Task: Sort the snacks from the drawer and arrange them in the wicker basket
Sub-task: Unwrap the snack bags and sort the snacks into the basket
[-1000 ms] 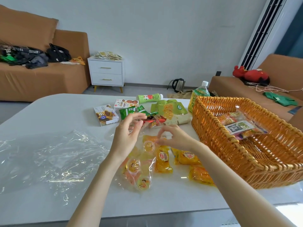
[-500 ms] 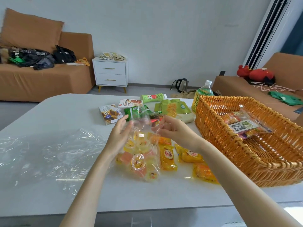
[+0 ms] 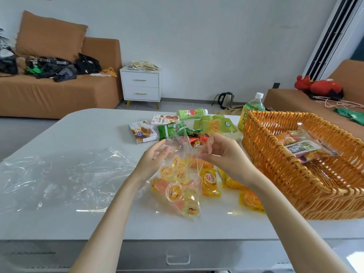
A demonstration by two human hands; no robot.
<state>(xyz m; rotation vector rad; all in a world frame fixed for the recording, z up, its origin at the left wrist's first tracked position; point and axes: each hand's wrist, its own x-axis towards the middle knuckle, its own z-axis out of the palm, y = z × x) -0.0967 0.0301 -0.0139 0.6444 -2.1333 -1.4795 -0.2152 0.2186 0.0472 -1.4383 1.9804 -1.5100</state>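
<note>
**Holding the clear bag of jelly cups [image 3: 181, 186] by its mouth, left of the wicker basket [image 3: 285, 184]**

Both hands are up over the middle of the white table [image 3: 98, 131].

- My left hand [image 3: 155, 160] pinches the left side of the bag's open top, with film caught between thumb and fingers.
- My right hand [image 3: 222, 154] pinches the right side, fingers curled in tight on the plastic.
- The top of the bag is lifted. Its lower end, heavy with cups, rests on the table toward me. The cups are yellow and orange, piled loosely inside.

Just right of the bag, several yellow packets [image 3: 210, 182] lie flat on the table, running toward the basket's near wall. Some are partly hidden under my right forearm.

The basket sits at the table's right side, apart from both hands. Inside it a clear pack of snacks [image 3: 303, 147] lies tilted.

Beyond my hands:
- green packets [image 3: 169, 132]
- a red packet [image 3: 199, 141]
- two small boxes [image 3: 142, 132]
- a green bottle [image 3: 192, 113] on its side
- a capped drinks bottle [image 3: 252, 109], upright just behind the basket's far left corner

To my left a crumpled plastic sheet [image 3: 65, 178] is spread on the table. I cannot tell whether its edge touches the bag.

A drawer handle [image 3: 178, 257] shows below the table's near edge.
</note>
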